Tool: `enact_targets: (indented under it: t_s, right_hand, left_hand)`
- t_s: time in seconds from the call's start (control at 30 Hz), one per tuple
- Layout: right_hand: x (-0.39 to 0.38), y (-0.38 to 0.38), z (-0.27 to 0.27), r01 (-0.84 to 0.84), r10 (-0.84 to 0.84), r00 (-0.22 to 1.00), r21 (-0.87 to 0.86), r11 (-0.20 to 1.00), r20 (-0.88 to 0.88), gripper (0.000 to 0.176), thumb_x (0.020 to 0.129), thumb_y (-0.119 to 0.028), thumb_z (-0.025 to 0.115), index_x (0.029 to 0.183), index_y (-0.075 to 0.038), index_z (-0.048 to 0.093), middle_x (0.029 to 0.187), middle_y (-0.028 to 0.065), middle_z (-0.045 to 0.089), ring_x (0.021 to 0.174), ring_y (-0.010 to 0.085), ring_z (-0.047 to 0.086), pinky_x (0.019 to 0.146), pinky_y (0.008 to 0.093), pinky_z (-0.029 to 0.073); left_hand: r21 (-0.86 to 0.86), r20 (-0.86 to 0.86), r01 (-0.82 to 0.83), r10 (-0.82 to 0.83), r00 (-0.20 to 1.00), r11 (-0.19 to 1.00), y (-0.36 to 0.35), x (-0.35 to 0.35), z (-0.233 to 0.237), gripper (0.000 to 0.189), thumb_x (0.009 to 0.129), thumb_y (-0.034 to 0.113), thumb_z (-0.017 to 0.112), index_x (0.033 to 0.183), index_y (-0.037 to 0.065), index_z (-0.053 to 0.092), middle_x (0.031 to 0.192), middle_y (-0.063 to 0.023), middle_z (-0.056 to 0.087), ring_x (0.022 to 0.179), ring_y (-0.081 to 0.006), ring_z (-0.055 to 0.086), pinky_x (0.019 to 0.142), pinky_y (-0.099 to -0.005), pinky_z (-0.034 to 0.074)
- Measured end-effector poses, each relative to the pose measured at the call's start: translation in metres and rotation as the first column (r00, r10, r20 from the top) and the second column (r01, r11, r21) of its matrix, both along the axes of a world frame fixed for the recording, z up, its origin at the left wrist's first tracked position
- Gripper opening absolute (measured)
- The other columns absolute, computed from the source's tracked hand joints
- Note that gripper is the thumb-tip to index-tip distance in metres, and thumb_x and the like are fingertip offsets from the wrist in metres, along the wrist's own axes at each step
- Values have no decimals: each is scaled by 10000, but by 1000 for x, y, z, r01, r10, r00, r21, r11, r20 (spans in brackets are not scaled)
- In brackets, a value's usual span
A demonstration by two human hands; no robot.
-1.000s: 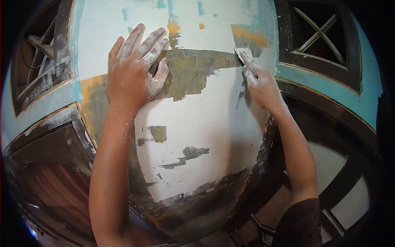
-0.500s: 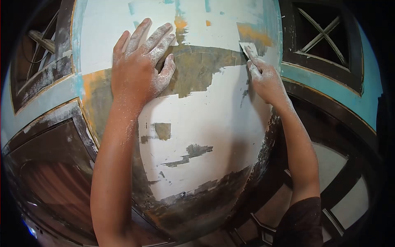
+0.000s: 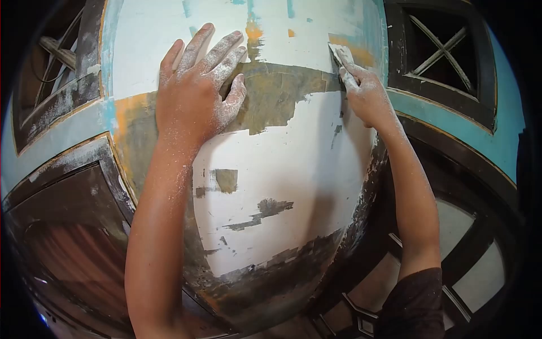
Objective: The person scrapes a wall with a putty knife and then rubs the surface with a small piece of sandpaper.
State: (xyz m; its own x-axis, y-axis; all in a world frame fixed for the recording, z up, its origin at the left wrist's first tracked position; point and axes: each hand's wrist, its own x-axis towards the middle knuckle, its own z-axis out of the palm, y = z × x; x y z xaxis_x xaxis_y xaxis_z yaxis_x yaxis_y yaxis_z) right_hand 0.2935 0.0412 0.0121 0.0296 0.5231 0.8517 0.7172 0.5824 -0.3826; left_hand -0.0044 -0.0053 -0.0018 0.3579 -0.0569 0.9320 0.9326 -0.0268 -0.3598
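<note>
A: Nearest item?
B: Dark sleeve (image 3: 415,299), lower right, on the right arm. Both forearms reach up to the wall (image 3: 276,161).
A: Left hand (image 3: 189,104)?
B: Fingers spread on the wall, gripping nothing. White dust on them. Sits across a grey-brown band (image 3: 268,96).
A: Right hand (image 3: 366,96)?
B: Fingers clenched on a scraper (image 3: 338,52), blade up. Tool is at the wall, by the band's right end and the left end of an orange patch (image 3: 364,55). Full blade contact: can't tell.
A: Wall condition?
B: Mostly white coat, grey-brown patches lower down, turquoise and orange streaks up top.
A: Off to the sides?
B: Dark window frame (image 3: 398,51) with crossed bars upper right, similar dark frame (image 3: 87,42) upper left, worn door frame (image 3: 107,158) below that.
</note>
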Motion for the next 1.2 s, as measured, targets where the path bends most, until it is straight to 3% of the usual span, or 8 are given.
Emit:
enact_targets:
  t_s: [0.5, 0.57, 0.63, 0.67, 0.77, 0.8, 0.83, 1.2]
  right_hand:
    - [-4, 5, 14, -53, 53, 999, 69, 996, -3, 443, 1047, -234, 522, 1468, -115, 588, 616, 90, 523, 400, 190, 422, 391, 371, 401]
    - [11, 15, 6, -6, 4, 998, 46, 999, 59, 446, 1054, -224, 510, 1483, -116, 568, 723, 141, 651, 514, 270, 584, 550, 416, 516]
    - [19, 40, -11, -58, -100, 958, 519, 853, 270, 443, 1053, -214, 507, 1473, -81, 556, 1056, 235, 750, 923, 396, 735, 865, 426, 553]
    - [21, 28, -24, -99, 28, 978, 344, 934, 205, 432, 1047, -187, 507, 1448, -36, 554, 1368, 272, 616, 1329, 428, 567, 1096, 411, 440]
    - [23, 9, -47, -109, 96, 979, 69, 992, 178, 482, 1023, -114, 503, 1499, -34, 506, 1527, 233, 523, 1448, 332, 492, 1179, 333, 345]
    - [19, 11, -55, -115, 79, 980, 194, 974, 184, 442, 1033, -158, 524, 1457, -34, 551, 1397, 283, 590, 1336, 431, 561, 1108, 381, 431]
    - [15, 0, -54, -91, 90, 989, 8, 996, 116, 485, 1016, -104, 516, 1497, -39, 514, 1524, 243, 523, 1436, 326, 507, 1170, 336, 348]
    - [5, 3, -44, -10, 4, 997, 88, 996, 73, 429, 1042, -188, 520, 1458, -99, 571, 1258, 304, 647, 1171, 479, 633, 1008, 423, 489]
  left_hand:
    - [-20, 22, 12, -11, 1000, 1000, 0, 0, 0, 451, 948, 286, 667, 1399, 275, 663, 1534, 131, 552, 1494, -181, 409, 1270, -432, 238]
    - [0, 4, 7, -7, 1000, 1000, 0, -1, 1, 453, 944, 285, 670, 1397, 272, 665, 1532, 128, 554, 1493, -187, 412, 1267, -432, 242]
    - [-3, 3, 14, -14, 1000, 1000, 0, -2, 0, 452, 938, 283, 673, 1389, 267, 672, 1527, 125, 559, 1490, -189, 416, 1265, -434, 246]
    - [-8, 11, 20, -20, 1000, 1000, 1, -1, -1, 447, 934, 279, 673, 1381, 262, 679, 1526, 123, 561, 1488, -191, 419, 1266, -434, 248]
    - [-2, 7, 14, -14, 1000, 1000, 1, -1, -1, 441, 936, 277, 671, 1376, 259, 682, 1525, 122, 561, 1488, -190, 419, 1265, -435, 250]
    - [1, 9, 12, -12, 1000, 1000, 1, -1, -1, 441, 941, 276, 666, 1382, 260, 678, 1527, 122, 560, 1489, -190, 418, 1268, -432, 243]
    - [-3, 8, 14, -14, 1000, 1000, 2, -1, 0, 441, 941, 276, 666, 1382, 260, 678, 1527, 122, 560, 1489, -190, 418, 1268, -432, 243]
    - [3, 7, 19, -19, 1000, 1000, 3, -2, -1, 431, 945, 281, 662, 1374, 259, 681, 1523, 128, 562, 1491, -178, 413, 1269, -428, 240]
